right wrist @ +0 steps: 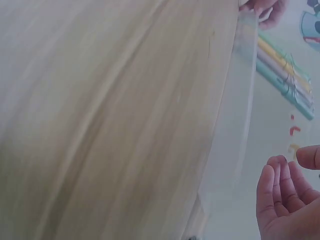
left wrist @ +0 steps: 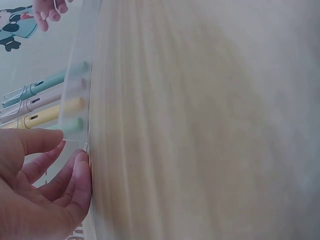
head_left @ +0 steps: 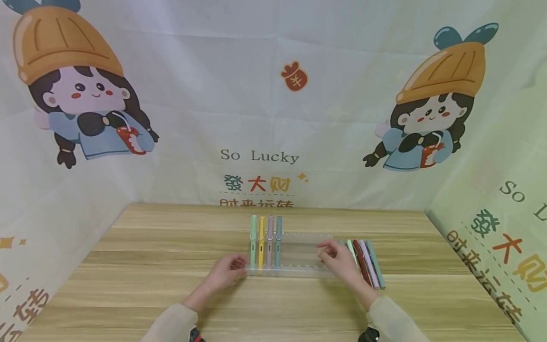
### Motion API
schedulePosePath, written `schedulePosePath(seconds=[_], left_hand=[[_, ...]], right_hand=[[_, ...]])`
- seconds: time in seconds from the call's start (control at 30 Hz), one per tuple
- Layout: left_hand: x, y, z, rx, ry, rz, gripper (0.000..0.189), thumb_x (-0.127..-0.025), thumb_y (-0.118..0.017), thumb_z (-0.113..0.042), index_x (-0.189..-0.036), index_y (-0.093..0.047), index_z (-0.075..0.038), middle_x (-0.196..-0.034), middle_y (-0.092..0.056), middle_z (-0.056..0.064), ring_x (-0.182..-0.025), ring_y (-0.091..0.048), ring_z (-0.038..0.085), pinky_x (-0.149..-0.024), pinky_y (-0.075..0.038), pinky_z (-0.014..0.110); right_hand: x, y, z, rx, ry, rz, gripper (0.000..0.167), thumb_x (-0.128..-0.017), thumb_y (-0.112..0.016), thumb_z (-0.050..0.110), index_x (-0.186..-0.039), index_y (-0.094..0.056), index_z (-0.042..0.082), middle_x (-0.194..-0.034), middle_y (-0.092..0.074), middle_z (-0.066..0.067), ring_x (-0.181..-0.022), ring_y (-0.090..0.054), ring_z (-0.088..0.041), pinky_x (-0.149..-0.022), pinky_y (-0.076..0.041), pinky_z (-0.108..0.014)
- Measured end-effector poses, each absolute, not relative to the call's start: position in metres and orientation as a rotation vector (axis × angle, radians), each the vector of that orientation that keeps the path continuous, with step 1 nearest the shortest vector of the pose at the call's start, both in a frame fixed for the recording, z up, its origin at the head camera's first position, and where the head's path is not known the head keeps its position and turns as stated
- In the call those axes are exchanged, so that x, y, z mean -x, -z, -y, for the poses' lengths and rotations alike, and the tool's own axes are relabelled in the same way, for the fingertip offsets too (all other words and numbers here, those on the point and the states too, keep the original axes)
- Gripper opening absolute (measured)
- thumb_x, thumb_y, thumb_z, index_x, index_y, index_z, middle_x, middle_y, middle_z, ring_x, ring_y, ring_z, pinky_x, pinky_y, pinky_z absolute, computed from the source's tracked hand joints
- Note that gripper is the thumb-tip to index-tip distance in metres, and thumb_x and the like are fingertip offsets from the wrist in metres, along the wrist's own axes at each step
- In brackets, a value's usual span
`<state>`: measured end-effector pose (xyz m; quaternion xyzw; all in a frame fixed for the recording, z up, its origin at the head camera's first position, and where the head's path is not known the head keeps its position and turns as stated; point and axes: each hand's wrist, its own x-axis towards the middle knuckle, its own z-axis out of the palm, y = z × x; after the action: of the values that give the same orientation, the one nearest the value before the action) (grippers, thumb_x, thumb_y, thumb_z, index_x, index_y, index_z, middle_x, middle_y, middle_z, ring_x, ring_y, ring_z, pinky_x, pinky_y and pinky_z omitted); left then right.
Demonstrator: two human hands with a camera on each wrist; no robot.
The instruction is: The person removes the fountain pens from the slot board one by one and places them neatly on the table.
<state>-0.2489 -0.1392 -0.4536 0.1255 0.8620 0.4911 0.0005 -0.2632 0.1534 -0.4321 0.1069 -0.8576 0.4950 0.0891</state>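
Rack (head_left: pixel 299 272) touches left grip (head_left: pixel 228 270), slightly parted.

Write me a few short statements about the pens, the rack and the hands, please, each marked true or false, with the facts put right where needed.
1. Four pens lie side by side in the clear rack. True.
2. The right hand grips a pen. False: the right hand holds nothing.
3. The yellow pen lies between the mint green pen and the mauve pen. True.
4. The blue pen is leftmost of the four. False: the blue pen is rightmost; the mint green pen is leftmost.
5. The left hand is at the left end of the clear rack. True.
6. The loose pens lie by that same end. False: the loose pens lie by the right end.
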Motion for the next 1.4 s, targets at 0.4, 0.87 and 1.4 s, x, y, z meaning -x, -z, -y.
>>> schedulePosePath(seconds=[0.4, 0.87, 1.4], left_hand=[[0.250, 0.452, 0.138, -0.392, -1.540, -2.713, 0.012, -0.078, -0.058, 0.005, -0.090, -0.057, 0.004, -0.079, -0.056, 0.008, -0.075, -0.054, 0.022, -0.057, -0.046, 0.028], [0.250, 0.454, 0.139, -0.391, -1.567, -2.693, 0.013, -0.077, -0.058, 0.006, -0.090, -0.057, 0.004, -0.080, -0.056, 0.008, -0.075, -0.054, 0.022, -0.060, -0.046, 0.029], [0.249, 0.454, 0.139, -0.358, -1.585, -2.667, 0.014, -0.078, -0.058, 0.006, -0.092, -0.056, 0.004, -0.080, -0.056, 0.009, -0.073, -0.053, 0.021, -0.053, -0.047, 0.031]], right_hand=[[0.265, 0.437, -0.121, -0.380, -1.612, 2.463, 0.023, -0.075, -0.056, -0.005, -0.098, -0.058, -0.006, -0.077, -0.060, -0.013, -0.065, -0.057, -0.019, -0.053, -0.047, -0.024], [0.267, 0.440, -0.090, -0.405, -1.747, 2.378, 0.029, -0.076, -0.056, -0.006, -0.105, -0.054, -0.007, -0.092, -0.059, -0.021, -0.078, -0.058, -0.025, -0.060, -0.049, -0.026], [0.273, 0.440, -0.069, -0.268, -1.831, 2.290, 0.040, -0.074, -0.056, -0.006, -0.114, -0.050, -0.001, -0.094, -0.059, -0.014, -0.084, -0.057, -0.026, -0.072, -0.048, -0.032]])
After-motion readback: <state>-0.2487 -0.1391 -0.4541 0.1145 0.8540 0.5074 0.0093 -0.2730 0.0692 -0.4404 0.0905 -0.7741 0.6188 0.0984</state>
